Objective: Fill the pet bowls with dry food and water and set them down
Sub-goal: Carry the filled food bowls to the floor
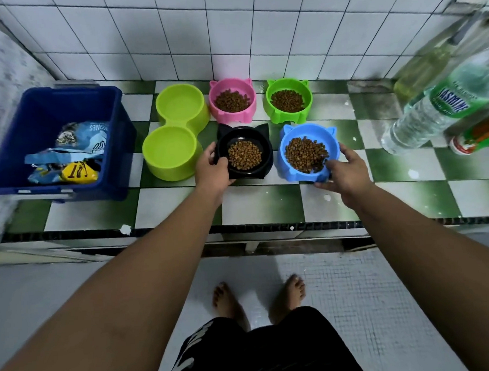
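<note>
Head view: left hand [212, 170] grips black bowl [266, 146], right hand [346, 172] grips blue bowl [285, 166]; both carry kibble [244, 154], cat ears pointing away toward tiled wall [231, 31].

The left arm [136, 296] and right arm [414, 248] are bare along their whole visible length, down to the left hand [213, 171] and right hand [346, 175]. A black garment [273, 349] covers the lower body, with large white lettering [189, 353] on its left side, partly cut off. Just beyond the garment show two bare feet [227, 301].
</note>
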`<state>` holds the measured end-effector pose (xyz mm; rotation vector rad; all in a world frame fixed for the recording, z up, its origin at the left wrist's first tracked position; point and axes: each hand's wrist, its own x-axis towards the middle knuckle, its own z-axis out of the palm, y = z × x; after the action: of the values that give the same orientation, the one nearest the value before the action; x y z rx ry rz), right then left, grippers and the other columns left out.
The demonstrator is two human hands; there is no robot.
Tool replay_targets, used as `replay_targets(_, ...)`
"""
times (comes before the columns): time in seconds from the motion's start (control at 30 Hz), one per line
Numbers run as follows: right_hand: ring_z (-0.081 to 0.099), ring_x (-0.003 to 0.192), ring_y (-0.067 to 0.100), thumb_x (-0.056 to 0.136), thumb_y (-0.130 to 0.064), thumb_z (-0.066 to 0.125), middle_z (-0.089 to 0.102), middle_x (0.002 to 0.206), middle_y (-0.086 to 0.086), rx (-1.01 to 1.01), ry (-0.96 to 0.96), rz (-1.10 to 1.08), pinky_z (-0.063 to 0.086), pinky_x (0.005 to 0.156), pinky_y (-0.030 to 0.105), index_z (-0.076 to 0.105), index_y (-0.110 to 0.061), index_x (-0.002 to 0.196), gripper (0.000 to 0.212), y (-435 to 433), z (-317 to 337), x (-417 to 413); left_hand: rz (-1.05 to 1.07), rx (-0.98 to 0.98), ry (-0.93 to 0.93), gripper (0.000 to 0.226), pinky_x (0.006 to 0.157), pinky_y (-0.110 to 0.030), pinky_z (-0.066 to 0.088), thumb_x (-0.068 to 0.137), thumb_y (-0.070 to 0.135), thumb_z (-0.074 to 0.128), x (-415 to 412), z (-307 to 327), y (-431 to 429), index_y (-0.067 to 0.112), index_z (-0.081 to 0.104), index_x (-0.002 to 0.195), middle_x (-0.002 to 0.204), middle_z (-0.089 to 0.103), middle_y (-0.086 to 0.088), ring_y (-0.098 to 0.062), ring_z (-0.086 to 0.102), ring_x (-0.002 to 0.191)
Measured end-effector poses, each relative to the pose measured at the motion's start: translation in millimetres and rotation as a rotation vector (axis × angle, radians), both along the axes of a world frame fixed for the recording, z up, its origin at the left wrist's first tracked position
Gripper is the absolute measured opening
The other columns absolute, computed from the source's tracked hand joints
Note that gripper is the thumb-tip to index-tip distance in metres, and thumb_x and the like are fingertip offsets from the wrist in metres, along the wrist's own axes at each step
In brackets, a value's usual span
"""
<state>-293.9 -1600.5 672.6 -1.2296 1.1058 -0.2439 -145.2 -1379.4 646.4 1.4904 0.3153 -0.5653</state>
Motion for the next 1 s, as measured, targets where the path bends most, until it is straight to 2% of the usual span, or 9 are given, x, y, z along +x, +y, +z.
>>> replay_targets(0.17,0.068,0.103,0.039,0.095,0.001,0.056,0.058,0.129,0.018,-0.022,-0.013,0.014,0.063,0.059,0.047,0.047,-0.029,0.145,0.059,2.9,8.0,-7.3,0.055,-0.007,0.016,0.052,0.072,-0.039,0.062,0.105,0.005,0.048,-13.3,8.5,8.6,0.030,0.046,0.151,0.141,0.054,-0.005,-0.030,0.061,0.119)
replay_targets(0.47,0.073,0.086,0.029,0.097,0.000,0.053,0.063,0.118,0.009,-0.092,-0.015,0.232,0.063,0.067,0.051,0.046,-0.027,0.145,0.055,6.0,40.8,-14.7,0.164,0.110,-0.167,0.049,0.060,-0.037,0.063,0.102,0.007,0.048,-59.1,34.1,25.9,0.025,0.052,0.147,0.133,0.058,-0.009,-0.032,0.061,0.109)
replay_targets(0.53,0.073,0.084,0.027,0.098,-0.001,0.052,0.065,0.108,0.005,-0.081,-0.041,0.288,0.063,0.065,0.049,0.045,-0.028,0.144,0.054,11.5,50.4,-14.3,0.209,0.170,-0.232,0.046,0.054,-0.031,0.061,0.101,0.007,0.048,-74.1,40.4,35.5,0.021,0.055,0.144,0.126,0.061,-0.009,-0.030,0.062,0.105)
replay_targets(0.63,0.075,0.085,0.028,0.098,-0.002,0.053,0.068,0.109,0.006,-0.079,-0.048,0.376,0.063,0.071,0.051,0.045,-0.030,0.144,0.055,28.4,60.2,-12.4,0.288,0.219,-0.285,0.046,0.047,-0.022,0.057,0.099,0.008,0.051,-95.7,45.7,59.3,0.019,0.056,0.143,0.124,0.061,-0.011,-0.028,0.063,0.101)
replay_targets(0.73,0.074,0.082,0.028,0.096,0.002,0.052,0.068,0.112,0.009,-0.078,-0.091,0.472,0.061,0.075,0.053,0.044,-0.028,0.144,0.057,56.4,63.7,-10.2,0.426,0.258,-0.301,0.052,0.066,-0.036,0.065,0.092,0.020,0.058,-118.8,51.6,91.9,0.019,0.057,0.143,0.124,0.062,-0.009,-0.024,0.065,0.097)
replay_targets(0.77,0.073,0.082,0.028,0.095,0.003,0.051,0.066,0.112,0.009,-0.074,-0.105,0.503,0.061,0.073,0.053,0.043,-0.026,0.144,0.057,67.7,64.9,-9.3,0.471,0.258,-0.293,0.051,0.068,-0.036,0.065,0.093,0.020,0.058,-125.4,52.5,103.8,0.018,0.057,0.144,0.125,0.063,-0.009,-0.020,0.066,0.091)
replay_targets(0.83,0.070,0.083,0.029,0.095,0.004,0.052,0.062,0.116,0.013,-0.062,-0.123,0.567,0.061,0.069,0.051,0.043,-0.024,0.144,0.057,91.0,65.2,-5.9,0.551,0.302,-0.286,0.046,0.054,-0.015,0.056,0.099,0.010,0.057,-138.5,51.6,129.1,0.014,0.056,0.144,0.126,0.061,-0.007,-0.010,0.062,0.080)
replay_targets(0.87,0.069,0.084,0.029,0.095,0.005,0.052,0.059,0.120,0.016,-0.051,-0.129,0.592,0.062,0.067,0.050,0.044,-0.023,0.142,0.056,103.6,63.9,-3.7,0.586,0.317,-0.298,0.044,0.054,-0.014,0.055,0.099,0.010,0.056,-144.2,49.8,142.9,0.014,0.057,0.143,0.127,0.062,-0.007,-0.011,0.064,0.081)
replay_targets(1.0,0.069,0.087,0.028,0.095,0.005,0.051,0.059,0.122,0.013,0.016,-0.166,0.707,0.063,0.065,0.047,0.043,-0.022,0.143,0.055,167.8,61.3,1.1,0.731,0.303,-0.238,0.050,0.069,-0.049,0.065,0.087,0.028,0.060,-169.0,38.7,204.7,0.027,0.060,0.137,0.123,0.067,-0.006,-0.028,0.071,0.096)
